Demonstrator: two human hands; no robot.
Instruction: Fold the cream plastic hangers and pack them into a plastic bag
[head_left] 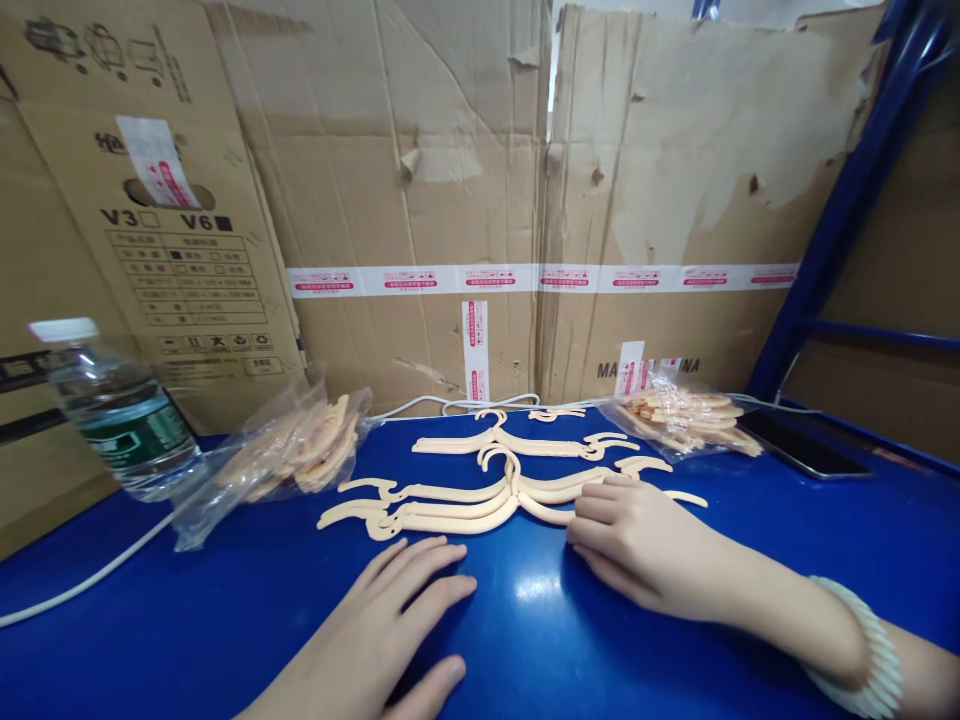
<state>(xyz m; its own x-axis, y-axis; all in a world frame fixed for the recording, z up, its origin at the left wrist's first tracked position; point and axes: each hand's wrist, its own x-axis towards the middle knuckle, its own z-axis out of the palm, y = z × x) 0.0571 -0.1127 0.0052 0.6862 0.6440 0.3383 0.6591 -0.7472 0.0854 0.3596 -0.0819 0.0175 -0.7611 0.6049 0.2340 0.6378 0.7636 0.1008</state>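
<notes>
2 bare hands lie on a glossy blue surface [525, 620], seen from above by the person they belong to. The left hand [390, 610] rests palm down with its fingers spread; its grip is apart and holds nothing, and its fingertips stop just short of the nearest piece. The right hand [637, 545], with a pale beaded bracelet [870, 650] at the wrist, lies on its side with the fingers loosely together. Its fingertips touch the right end of the pieces, but its grip is not clamped on any of them.

Between and just beyond the hands lie several cream hanger-shaped pieces [465, 500], each with a small hook and 2 curved arms. They are loose on the surface, some overlapping and nested in rows.

Judging by this, only a small share has been laid out. Many more of the same pieces are still packed in 2 clear plastic bags, the left bag [300, 450] near the far left and the right bag [682, 415] at the far right.

A water bottle [120, 415] with a white cap stands at the left edge, beside a white cable [90, 580]. A dark phone [802, 447] lies flat to the right of the right bag. Worn cardboard boxes [420, 180] with printed tape form a wall behind, and a blue metal post [855, 200] rises on the right.
</notes>
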